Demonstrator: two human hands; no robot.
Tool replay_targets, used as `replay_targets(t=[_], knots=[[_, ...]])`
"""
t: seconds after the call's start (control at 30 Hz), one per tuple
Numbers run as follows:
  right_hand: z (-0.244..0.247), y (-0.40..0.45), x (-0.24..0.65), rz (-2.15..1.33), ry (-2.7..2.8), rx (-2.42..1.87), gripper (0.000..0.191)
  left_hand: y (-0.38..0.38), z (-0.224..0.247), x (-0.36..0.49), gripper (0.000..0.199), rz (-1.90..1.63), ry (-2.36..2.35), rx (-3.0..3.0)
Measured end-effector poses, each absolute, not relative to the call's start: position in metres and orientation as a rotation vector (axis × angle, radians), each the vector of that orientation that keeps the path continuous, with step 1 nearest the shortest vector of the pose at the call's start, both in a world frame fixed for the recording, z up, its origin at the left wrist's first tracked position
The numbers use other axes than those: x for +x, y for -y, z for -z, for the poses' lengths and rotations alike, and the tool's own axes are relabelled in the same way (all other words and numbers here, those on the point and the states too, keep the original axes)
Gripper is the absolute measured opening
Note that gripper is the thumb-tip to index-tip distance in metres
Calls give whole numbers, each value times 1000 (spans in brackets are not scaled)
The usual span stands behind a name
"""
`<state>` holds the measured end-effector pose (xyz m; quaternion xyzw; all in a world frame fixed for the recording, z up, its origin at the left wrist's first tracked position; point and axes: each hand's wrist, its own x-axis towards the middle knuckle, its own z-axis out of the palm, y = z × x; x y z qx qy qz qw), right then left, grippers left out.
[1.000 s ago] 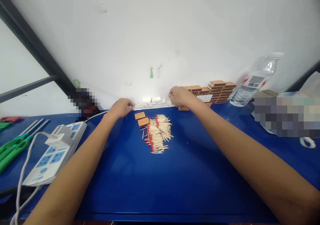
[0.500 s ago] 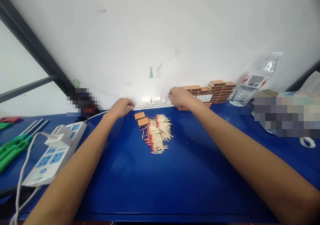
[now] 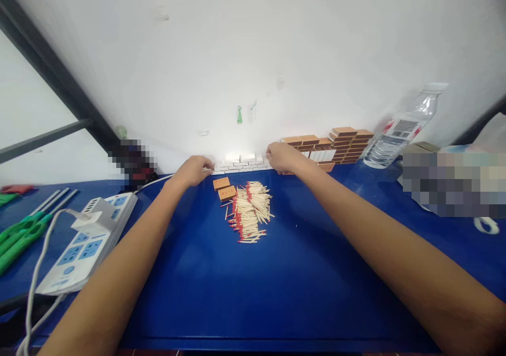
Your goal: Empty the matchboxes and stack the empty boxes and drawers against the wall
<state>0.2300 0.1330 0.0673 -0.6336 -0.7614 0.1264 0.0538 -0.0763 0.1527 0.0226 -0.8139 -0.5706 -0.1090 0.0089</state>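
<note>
White matchbox trays (image 3: pixel 239 164) are stacked in low, brick-like rows against the wall. My left hand (image 3: pixel 196 169), fingers curled together, is at their left end. At the right end is my right hand (image 3: pixel 281 157), also closed, its fingertips by the upper rows. What either hand pinches, if anything, is hidden. Two orange matchbox sleeves (image 3: pixel 223 189) lie in front of the trays. Beside them is a loose pile of red-tipped matches (image 3: pixel 251 211). Orange matchboxes (image 3: pixel 343 144) form a stepped stack behind and right of my right hand, with several white ends showing.
A clear water bottle (image 3: pixel 399 129) stands right of the matchbox stack. At the left lie a white power strip (image 3: pixel 89 245) with a charger and cable, and green-handled scissors (image 3: pixel 27 232). A blurred-out bundle (image 3: pixel 454 182) sits at the right on the blue table (image 3: pixel 253 298).
My right hand has come down slightly toward the right end of the white trays. My left hand stays almost in place; the matches and sleeves have not moved.
</note>
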Motion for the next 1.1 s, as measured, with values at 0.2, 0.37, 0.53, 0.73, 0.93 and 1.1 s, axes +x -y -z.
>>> replay_targets(t=[0.2, 0.37, 0.53, 0.73, 0.93, 1.1], knots=[[-67, -133, 230, -375, 2327, -1935, 28, -154, -21, -77, 22, 345, 1752, -2565], [-66, -133, 230, -377, 2332, -1934, 29, -157, -18, -80, 22, 359, 1726, -2579], [-64, -135, 232, -397, 2322, -1917, 31, -159, -16, -82, 21, 378, 1713, -2586], [-62, -140, 234, -423, 2308, -1912, 31, -160, -16, -85, 22, 391, 1709, -2594], [-60, -143, 235, -416, 2299, -1891, 28, -161, -16, -87, 23, 391, 1709, -2606], [-65, -141, 235, -403, 2300, -1878, 29, -162, -15, -88, 23, 391, 1713, -2612]])
